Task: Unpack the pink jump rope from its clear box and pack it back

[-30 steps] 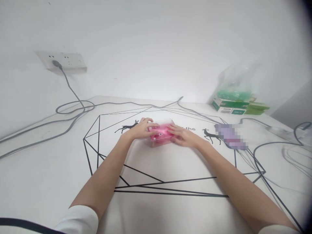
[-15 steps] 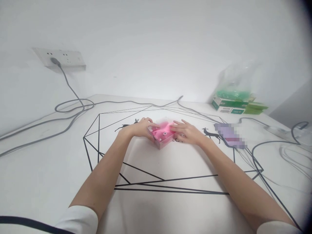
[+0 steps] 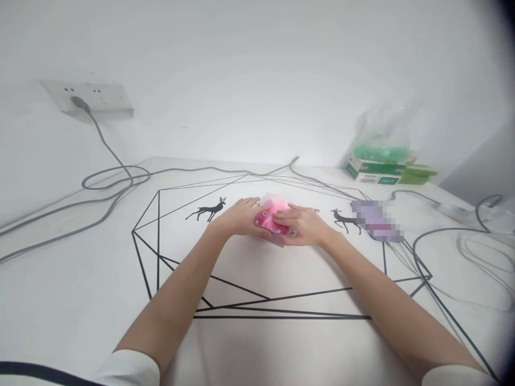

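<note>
A small pink box with clear sides and white spots is between my hands at the middle of the white table. My left hand grips its left side, thumb along the near edge and fingers behind. On the other side, my right hand holds the box, its fingers lying over the front and top. Something bright pink shows at the top of the box, too blurred to make out. The fingers hide much of the sides.
Green and white boxes under a clear plastic bag stand at the back right. A purple, pixelated object lies right of my hands. Grey cables run along the left, back and right.
The pink box has turned between my hands. My left hand has shifted right, closer round the box, and my right hand now reaches lower over its front. The view has moved slightly.
</note>
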`<action>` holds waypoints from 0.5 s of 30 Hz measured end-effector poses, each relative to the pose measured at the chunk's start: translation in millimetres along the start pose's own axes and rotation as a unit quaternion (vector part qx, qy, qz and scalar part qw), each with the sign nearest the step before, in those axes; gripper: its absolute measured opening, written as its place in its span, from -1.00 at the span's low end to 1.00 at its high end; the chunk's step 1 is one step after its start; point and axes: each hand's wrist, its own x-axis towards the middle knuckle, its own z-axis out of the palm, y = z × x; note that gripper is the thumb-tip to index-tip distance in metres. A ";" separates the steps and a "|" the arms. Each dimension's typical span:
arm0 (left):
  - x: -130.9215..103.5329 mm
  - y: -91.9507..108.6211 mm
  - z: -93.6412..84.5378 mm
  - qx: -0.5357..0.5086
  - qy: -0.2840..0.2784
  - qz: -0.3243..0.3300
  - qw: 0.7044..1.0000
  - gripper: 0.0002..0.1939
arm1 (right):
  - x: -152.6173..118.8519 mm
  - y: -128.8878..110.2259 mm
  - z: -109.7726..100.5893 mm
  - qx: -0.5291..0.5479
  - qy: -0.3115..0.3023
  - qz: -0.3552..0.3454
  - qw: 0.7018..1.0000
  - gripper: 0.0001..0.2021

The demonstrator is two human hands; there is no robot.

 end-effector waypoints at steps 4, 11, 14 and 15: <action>4.3 1.3 13.8 -0.036 0.014 0.042 0.998 -0.17 | -10.5 15.7 1.8 0.023 -0.005 -0.007 1.000 -0.56; 10.0 5.0 35.2 -0.039 0.088 0.064 0.993 -0.30 | -26.6 30.7 12.6 0.021 0.042 -0.011 0.999 -0.56; 9.4 7.3 39.5 -0.052 0.104 0.049 0.992 -0.27 | -26.6 27.7 18.9 0.012 0.050 0.011 0.999 -0.52; 9.3 8.8 40.7 -0.058 0.108 0.046 0.991 -0.26 | -26.7 27.4 20.4 0.016 0.052 0.016 0.998 -0.52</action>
